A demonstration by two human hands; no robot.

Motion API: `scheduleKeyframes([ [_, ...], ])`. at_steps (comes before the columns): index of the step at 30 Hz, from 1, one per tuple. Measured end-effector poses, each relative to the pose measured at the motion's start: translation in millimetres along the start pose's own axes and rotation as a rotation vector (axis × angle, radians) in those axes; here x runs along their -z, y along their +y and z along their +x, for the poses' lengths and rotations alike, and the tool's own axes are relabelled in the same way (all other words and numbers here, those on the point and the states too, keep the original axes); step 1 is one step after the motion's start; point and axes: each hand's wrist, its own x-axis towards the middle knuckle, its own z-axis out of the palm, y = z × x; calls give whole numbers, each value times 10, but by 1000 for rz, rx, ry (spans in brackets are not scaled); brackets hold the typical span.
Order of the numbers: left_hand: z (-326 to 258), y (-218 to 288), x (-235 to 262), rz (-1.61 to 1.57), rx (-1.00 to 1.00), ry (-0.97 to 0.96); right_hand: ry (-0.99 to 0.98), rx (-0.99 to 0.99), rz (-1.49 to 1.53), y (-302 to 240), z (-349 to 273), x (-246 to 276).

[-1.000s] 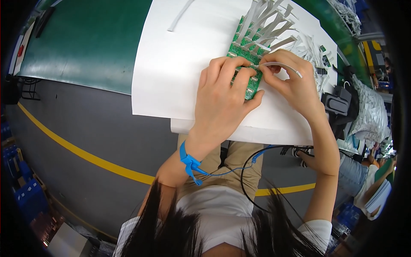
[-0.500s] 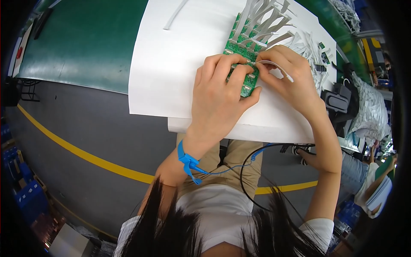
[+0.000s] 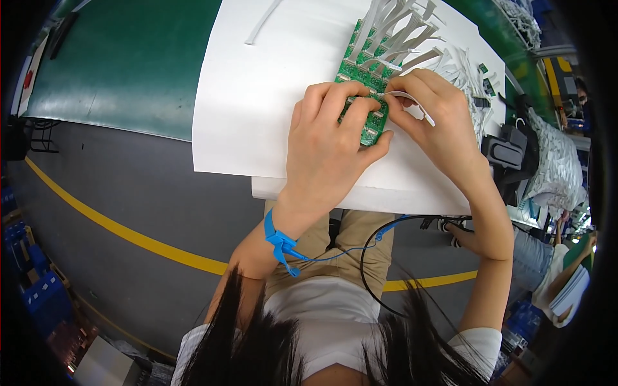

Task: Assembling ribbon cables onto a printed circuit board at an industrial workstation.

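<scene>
A green circuit board panel (image 3: 372, 134) lies on white paper, with several grey-white flat ribbon cables (image 3: 367, 31) standing up from its far part. My left hand (image 3: 331, 132) rests across the near part of the panel, its fingers spread and bent over the board and the thumb by its near corner. At the panel's right edge, my right hand (image 3: 432, 109) pinches one flat ribbon cable (image 3: 418, 107) near its end on the board. That cable's free end curves out toward me. The fingers partly hide where cable and board meet.
The white paper (image 3: 257, 116) covers part of a green tabletop (image 3: 129, 71). A heap of loose ribbon cables (image 3: 460, 67) lies at the right, and a single cable (image 3: 262, 22) lies far left. A blue wrist strap (image 3: 280, 239) with a cord circles my left wrist. Another person (image 3: 560, 276) is at the right.
The free end of the pinched cable has swung slightly toward the left. Both hands stay in nearly the same place on the board.
</scene>
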Motion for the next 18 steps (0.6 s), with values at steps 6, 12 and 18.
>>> scheduleKeyframes([
  [6,-8,-1,2,3,-3,-6,-30,-17,-18,-19,14,17],
  [12,-9,9,1,12,18,-5,-91,-30,-50,-58,46,65],
  [18,0,2,-6,21,-15,-10,-83,33,-178,-116,58,46],
])
